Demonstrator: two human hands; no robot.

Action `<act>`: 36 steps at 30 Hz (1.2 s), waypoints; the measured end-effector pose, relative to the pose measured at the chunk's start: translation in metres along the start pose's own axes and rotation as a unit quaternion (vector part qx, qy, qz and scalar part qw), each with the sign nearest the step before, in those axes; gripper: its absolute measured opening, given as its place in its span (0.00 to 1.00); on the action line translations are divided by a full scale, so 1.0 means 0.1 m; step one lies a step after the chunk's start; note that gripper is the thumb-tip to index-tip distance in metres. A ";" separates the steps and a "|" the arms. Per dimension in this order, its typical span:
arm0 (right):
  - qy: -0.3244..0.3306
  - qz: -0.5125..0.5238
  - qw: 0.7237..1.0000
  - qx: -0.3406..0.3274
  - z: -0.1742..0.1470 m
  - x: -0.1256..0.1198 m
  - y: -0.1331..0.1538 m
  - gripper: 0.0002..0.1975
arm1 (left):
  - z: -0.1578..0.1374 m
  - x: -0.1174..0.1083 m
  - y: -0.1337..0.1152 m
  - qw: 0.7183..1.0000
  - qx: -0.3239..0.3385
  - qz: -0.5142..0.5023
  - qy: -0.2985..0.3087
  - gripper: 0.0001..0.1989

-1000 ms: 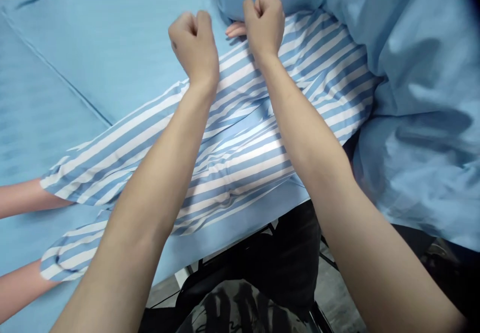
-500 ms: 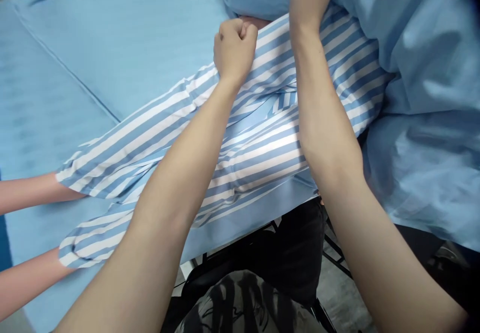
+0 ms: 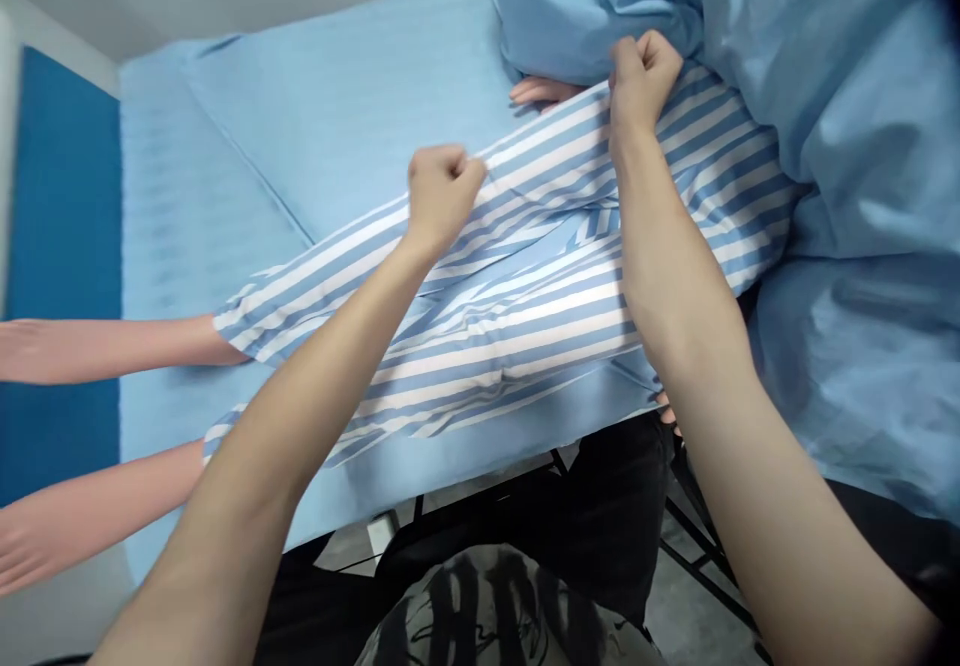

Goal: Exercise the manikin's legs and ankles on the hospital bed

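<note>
Blue-and-white striped trousers [image 3: 540, 331] cover the legs of a figure with smooth, doll-like skin lying on a bed. My left hand [image 3: 444, 196] is closed at the upper edge of the far trouser leg, around the knee, and seems to pinch the cloth there. Higher up that same leg, my right hand [image 3: 643, 88] is likewise closed at the cloth beside the blue quilt [image 3: 847, 166]. Between my hands the trouser edge runs fairly straight. The fingertips of both hands are partly hidden. Bare feet [image 3: 30, 351] stick out at the left.
A light blue sheet [image 3: 375, 76] covers the bed, with a blue board [image 3: 64, 246] at its foot. The figure's hand [image 3: 541, 92] lies beyond the far thigh. Below the near edge are my dark-clad legs [image 3: 585, 526] and the black bed frame [image 3: 705, 576].
My left hand has slid along the far trouser leg toward the feet, away from the figure's hand. My right hand's fingers have come into view. The camera has shifted, showing the feet and board.
</note>
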State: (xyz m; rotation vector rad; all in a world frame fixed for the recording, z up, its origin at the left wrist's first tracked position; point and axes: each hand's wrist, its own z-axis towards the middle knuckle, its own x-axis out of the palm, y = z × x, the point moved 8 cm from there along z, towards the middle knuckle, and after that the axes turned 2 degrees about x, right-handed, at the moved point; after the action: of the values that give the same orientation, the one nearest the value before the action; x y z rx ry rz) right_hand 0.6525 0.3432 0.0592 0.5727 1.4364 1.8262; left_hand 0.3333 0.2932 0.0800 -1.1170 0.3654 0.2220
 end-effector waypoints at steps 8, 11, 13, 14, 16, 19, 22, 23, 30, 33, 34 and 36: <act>0.033 -0.180 0.979 -0.092 -0.38 0.02 0.39 0.24 | -1.27 -1.97 0.37 0.983 -0.167 0.030 -0.066 0.21; 0.083 -0.284 0.952 -0.081 -0.68 0.09 0.49 0.20 | -1.69 -2.12 0.53 0.973 -0.220 0.016 -0.066 0.21; 0.122 -0.311 0.940 -0.069 -1.00 0.14 0.53 0.17 | -1.91 -2.18 0.71 0.958 -0.272 0.047 -0.076 0.20; 0.165 -0.312 0.933 -0.066 -1.20 0.20 0.55 0.16 | -1.97 -2.20 0.77 0.952 -0.285 0.079 -0.080 0.19; 0.257 -0.299 0.917 -0.061 -1.67 0.33 0.60 0.16 | -2.03 -2.24 0.82 0.943 -0.286 0.155 -0.077 0.18; 0.352 -0.263 0.895 -0.078 -2.46 0.52 0.84 0.17 | -2.03 -2.29 0.76 0.932 -0.271 0.227 -0.078 0.17; 0.446 -0.220 0.860 -0.116 -3.27 0.80 1.25 0.16 | -2.05 -2.35 0.74 0.931 -0.284 0.206 -0.103 0.18; 0.469 -0.203 0.850 -0.129 -3.51 0.90 1.41 0.16 | -2.06 -2.37 0.74 0.932 -0.283 0.193 -0.117 0.18; 0.537 -0.065 0.830 -0.136 -4.75 1.51 2.08 0.19 | -2.18 -2.55 0.74 0.939 -0.213 0.046 -0.266 0.18; 0.492 -0.144 0.848 -0.132 -5.03 1.51 1.80 0.20 | -2.26 -2.61 0.78 0.929 -0.221 0.007 -0.296 0.18; 0.479 -0.180 0.848 -0.137 -5.10 1.49 1.68 0.21 | -2.27 -2.62 0.79 0.928 -0.227 0.001 -0.294 0.18; 0.456 -0.229 0.847 -0.151 -5.18 1.43 1.48 0.20 | -2.28 -2.65 0.77 0.928 -0.232 -0.001 -0.291 0.18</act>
State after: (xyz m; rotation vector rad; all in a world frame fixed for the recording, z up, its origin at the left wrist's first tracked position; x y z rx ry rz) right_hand 0.1463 0.1097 0.0447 -0.8654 1.5878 1.9154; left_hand 0.0227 0.1216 0.0319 -1.4491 -0.2357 0.6456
